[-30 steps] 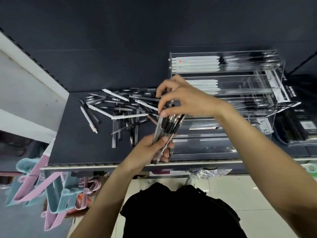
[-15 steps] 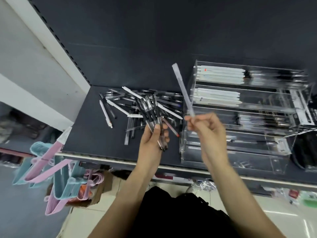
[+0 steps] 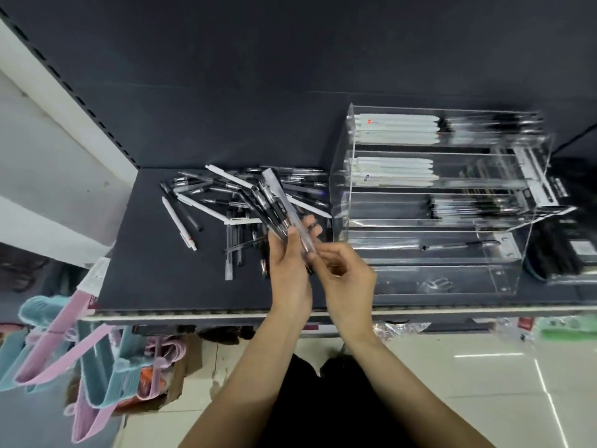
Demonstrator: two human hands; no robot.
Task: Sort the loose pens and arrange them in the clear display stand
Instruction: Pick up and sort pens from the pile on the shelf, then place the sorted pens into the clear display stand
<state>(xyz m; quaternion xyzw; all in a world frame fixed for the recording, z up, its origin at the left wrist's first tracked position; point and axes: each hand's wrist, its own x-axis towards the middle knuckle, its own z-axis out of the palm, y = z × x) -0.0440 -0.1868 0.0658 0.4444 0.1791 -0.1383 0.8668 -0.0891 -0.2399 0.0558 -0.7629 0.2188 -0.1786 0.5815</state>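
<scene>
Two hands meet: the left hand (image 3: 287, 266) grips a fanned bundle of dark clear-barrelled pens (image 3: 269, 205) pointing up-left, the right hand (image 3: 347, 279) pinches its lower end, nearer the clear tiered acrylic display stand (image 3: 529, 253) to the right.

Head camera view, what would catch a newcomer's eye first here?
Two hands at centre: the left hand grips a bundle of pens, and the right hand pinches its lower end. Behind them a pile of loose pens sprawls on the dark shelf; the clear display stand is at right.
</scene>
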